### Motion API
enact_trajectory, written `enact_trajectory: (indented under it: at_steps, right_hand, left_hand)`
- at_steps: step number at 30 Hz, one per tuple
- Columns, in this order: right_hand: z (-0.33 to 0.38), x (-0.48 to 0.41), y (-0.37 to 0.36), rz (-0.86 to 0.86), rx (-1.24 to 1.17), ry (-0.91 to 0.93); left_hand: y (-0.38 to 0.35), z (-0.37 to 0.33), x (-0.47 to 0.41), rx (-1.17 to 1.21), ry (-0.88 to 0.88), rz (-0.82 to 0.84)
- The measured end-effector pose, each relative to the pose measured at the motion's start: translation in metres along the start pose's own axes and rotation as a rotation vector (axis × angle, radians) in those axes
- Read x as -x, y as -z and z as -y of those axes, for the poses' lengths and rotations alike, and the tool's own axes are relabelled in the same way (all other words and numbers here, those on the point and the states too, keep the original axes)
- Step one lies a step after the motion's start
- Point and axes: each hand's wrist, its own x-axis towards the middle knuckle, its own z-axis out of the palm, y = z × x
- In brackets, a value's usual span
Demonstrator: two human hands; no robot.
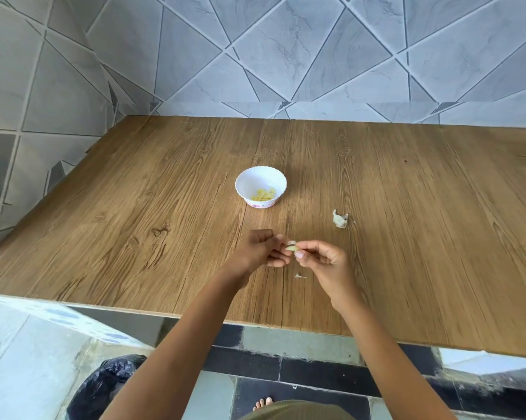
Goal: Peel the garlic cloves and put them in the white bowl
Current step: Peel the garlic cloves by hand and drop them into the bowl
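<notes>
A person stands at a wooden table [134,192] set against a grey tiled wall [286,56]. A small white bowl [260,177] with a scalloped rim sits upright near the middle of the table. Inside it lies a little pile of pale yellow peeled cloves [264,194].

Nearer the person than the bowl, both hands meet just above the table. The left hand [264,248] and the right hand [325,259] each have their fingers curled. Together they pinch one garlic clove [291,247] between the fingertips. The clove shows pale flesh with a bit of whitish skin on it. It is too small to tell how much skin remains.

To the right of the bowl, and a little nearer the person, the remaining piece of a garlic bulb [340,219] rests on the table in its papery white skin. A thin scrap of skin [299,276] lies on the table beneath the hands, further from the bowl.

Below the table's near edge, far from the bowl, a black bin bag [104,386] sits on the floor to the person's left. A bare foot [263,403] shows on dark floor tiles.
</notes>
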Motion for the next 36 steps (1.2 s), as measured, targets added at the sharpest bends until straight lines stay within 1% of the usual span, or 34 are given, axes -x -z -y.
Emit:
enact_trajectory:
  at_steps: [4,8,10,11,14,15,18,20,21,26,28,30,31,34,36]
  right_hand:
    - [0.004,0.001,0.003,0.002,-0.021,-0.029]
    - [0.002,0.003,0.004,-0.002,0.001,-0.038]
    - [0.001,0.004,0.005,-0.014,0.015,-0.044]
    - [0.001,0.004,0.006,-0.023,0.016,-0.049]
    - [0.0,0.004,0.008,-0.044,0.019,-0.066]
    - [0.0,0.004,0.008,-0.049,0.019,-0.067]
    - [0.0,0.003,0.006,-0.066,0.001,-0.076]
    - [0.001,0.004,0.006,-0.065,-0.008,-0.069]
    - [0.002,0.004,0.006,-0.062,0.0,-0.063]
    - [0.003,0.004,0.008,-0.016,0.155,-0.039]
    - [0.003,0.003,0.008,-0.011,0.199,-0.029]
    - [0.0,0.002,0.008,-0.022,0.292,0.004]
    - [-0.002,0.002,0.008,-0.028,0.383,0.048]
    - [-0.01,0.004,0.008,-0.058,0.694,0.245]
    - [-0.012,0.007,0.005,-0.067,0.844,0.328]
  left_hand:
    - [0.001,0.001,-0.001,-0.024,0.0,-0.071]
    - [0.0,0.009,-0.003,-0.339,-0.147,-0.226]
    - [-0.003,0.009,-0.003,-0.405,-0.199,-0.25]
    - [-0.004,0.009,-0.003,-0.399,-0.214,-0.252]
    - [-0.006,0.005,-0.002,-0.238,-0.194,-0.228]
    - [-0.006,0.004,-0.002,-0.217,-0.197,-0.21]
    - [-0.005,0.004,-0.004,-0.301,-0.23,-0.104]
    - [-0.005,0.004,-0.004,-0.289,-0.218,-0.012]
    - [-0.006,0.003,-0.004,-0.271,-0.215,0.006]
    - [-0.008,-0.001,-0.004,-0.259,-0.181,0.021]
    - [-0.005,-0.001,-0.003,-0.211,-0.146,0.02]
    - [0.002,0.001,-0.004,-0.201,-0.15,-0.051]
    - [0.008,0.002,-0.004,-0.23,-0.165,-0.109]
    - [0.024,0.002,-0.008,-0.408,-0.185,-0.303]
    - [0.036,-0.002,-0.01,-0.543,-0.197,-0.415]
